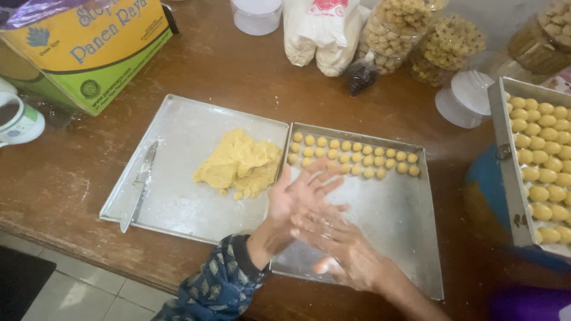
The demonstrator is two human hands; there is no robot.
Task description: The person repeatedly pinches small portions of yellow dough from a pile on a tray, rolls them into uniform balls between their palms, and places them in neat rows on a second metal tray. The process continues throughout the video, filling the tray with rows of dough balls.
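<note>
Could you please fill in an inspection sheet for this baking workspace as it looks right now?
Surface: brown wooden table, floury in spots.
Job's things: yellow dough lump and knife on left tray; two rows of dough balls on middle tray; full tray at right.
Clutter: cardboard box, mug, bags, cookie jars.
Grippers: left hand and right hand pressed palm to palm; anything between them is hidden.
Cables: nothing seen.
Surroundings: tiled floor.

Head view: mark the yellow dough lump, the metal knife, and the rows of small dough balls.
yellow dough lump point(239, 163), head view, middle of the mass
metal knife point(140, 184), head view, mid-blade
rows of small dough balls point(354, 157), head view, central ball
</note>
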